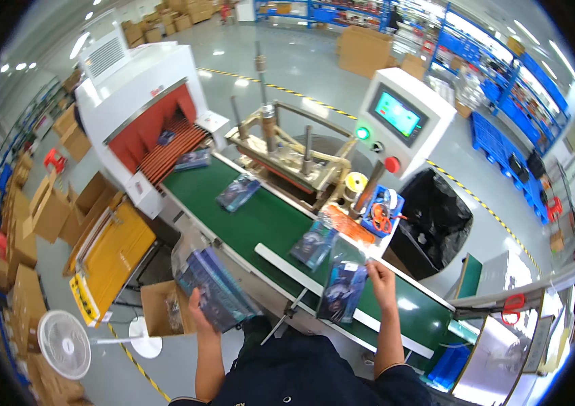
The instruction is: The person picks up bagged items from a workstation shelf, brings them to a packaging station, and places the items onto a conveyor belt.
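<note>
Taking the green conveyor belt (pixel 266 233) as my landmark. Off its near side I have the left hand (pixel 204 317), fingers curled against the edge of a stack of film-wrapped packages (pixel 216 287), their undersides hidden from me. Over the belt, the right hand's (pixel 383 283) fingers pinch the corner of a single package (pixel 343 289); I cannot tell whether it touches the belt. Two packages (pixel 313 245) (pixel 238 193) lie on the belt; at its left end, a white tunnel machine (pixel 140 101).
</note>
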Demonstrator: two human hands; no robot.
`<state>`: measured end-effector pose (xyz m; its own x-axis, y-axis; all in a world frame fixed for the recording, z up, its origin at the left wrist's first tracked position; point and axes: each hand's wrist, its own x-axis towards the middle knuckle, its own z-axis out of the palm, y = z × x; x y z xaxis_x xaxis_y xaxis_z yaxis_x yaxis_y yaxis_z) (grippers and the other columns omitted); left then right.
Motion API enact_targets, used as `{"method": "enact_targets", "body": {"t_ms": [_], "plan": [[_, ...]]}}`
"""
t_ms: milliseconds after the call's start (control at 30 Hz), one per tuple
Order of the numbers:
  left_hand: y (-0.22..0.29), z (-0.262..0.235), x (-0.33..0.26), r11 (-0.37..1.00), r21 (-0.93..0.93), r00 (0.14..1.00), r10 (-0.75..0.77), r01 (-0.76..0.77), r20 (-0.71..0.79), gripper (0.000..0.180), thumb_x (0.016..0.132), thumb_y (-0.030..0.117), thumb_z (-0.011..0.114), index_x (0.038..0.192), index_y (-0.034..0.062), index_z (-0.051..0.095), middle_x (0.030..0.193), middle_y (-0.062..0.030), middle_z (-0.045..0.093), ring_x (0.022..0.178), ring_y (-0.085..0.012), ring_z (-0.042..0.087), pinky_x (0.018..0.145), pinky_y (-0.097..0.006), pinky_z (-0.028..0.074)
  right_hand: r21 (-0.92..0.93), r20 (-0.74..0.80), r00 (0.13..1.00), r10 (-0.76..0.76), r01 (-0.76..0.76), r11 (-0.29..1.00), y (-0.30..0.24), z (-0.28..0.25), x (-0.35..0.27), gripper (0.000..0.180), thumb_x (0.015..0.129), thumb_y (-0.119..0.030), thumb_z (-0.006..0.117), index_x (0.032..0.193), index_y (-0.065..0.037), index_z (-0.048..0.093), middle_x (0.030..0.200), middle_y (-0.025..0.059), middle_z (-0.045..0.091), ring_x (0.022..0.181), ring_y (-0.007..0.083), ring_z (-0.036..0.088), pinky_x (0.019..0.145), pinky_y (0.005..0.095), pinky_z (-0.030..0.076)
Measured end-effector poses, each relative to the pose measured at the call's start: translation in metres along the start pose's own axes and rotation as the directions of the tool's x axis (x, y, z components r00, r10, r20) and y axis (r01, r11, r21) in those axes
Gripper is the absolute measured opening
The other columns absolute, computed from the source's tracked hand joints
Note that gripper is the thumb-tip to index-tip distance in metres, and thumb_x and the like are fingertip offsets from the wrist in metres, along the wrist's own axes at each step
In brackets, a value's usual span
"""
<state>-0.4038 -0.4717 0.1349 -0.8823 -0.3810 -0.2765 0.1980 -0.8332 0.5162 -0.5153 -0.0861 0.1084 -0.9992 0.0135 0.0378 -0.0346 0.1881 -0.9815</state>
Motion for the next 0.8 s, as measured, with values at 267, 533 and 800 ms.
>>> {"method": "enact_targets", "body": {"t_ms": [267, 533, 800], "plan": [[-0.023, -0.035, -0.024, 0.990, 0.040, 0.990, -0.131, 0.133, -0.046, 0.045, 0.077, 0.028, 0.059, 0.113, 0.0018, 0.050, 0.105, -0.0125, 0.058, 0.094, -0.0299, 0.056, 0.084, -0.042, 0.045, -0.218, -0.380, 0.924, 0.047, -0.139, 0.966, 0.115, -0.110, 0.014, 0.024, 0.086, -0.020, 0.054, 0.083, 0.003, 0.060, 0.062, -0.0020, 0.050, 0.058, 0.0063, 0.044, 0.053, 0.0229, 0.037], [-0.047, -0.027, -0.027, 0.935, -0.043, 0.935, -0.351, 0.353, 0.043, 0.035, 0.077, 0.020, 0.059, 0.105, -0.0007, 0.055, 0.101, -0.0143, 0.061, 0.091, -0.0296, 0.059, 0.083, -0.042, 0.046, -0.481, -0.718, 0.696, 0.017, -0.515, 0.709, 0.179, -0.040, 0.049, 0.025, 0.083, -0.026, 0.055, 0.086, -0.002, 0.064, 0.078, 0.0173, 0.059, 0.074, 0.0322, 0.058, 0.066, 0.0410, 0.044], [-0.038, -0.022, -0.035, 0.892, 0.028, 0.890, -0.451, 0.450, 0.060, 0.037, 0.079, 0.018, 0.056, 0.108, -0.0033, 0.051, 0.102, -0.0153, 0.060, 0.093, -0.0299, 0.058, 0.085, -0.043, 0.046, -0.432, -0.650, 0.758, 0.058, -0.431, 0.793, 0.169, 0.012, 0.073, 0.028, 0.083, -0.028, 0.053, 0.085, -0.002, 0.062, 0.086, 0.0192, 0.060, 0.081, 0.0355, 0.057, 0.070, 0.0436, 0.044]]}}
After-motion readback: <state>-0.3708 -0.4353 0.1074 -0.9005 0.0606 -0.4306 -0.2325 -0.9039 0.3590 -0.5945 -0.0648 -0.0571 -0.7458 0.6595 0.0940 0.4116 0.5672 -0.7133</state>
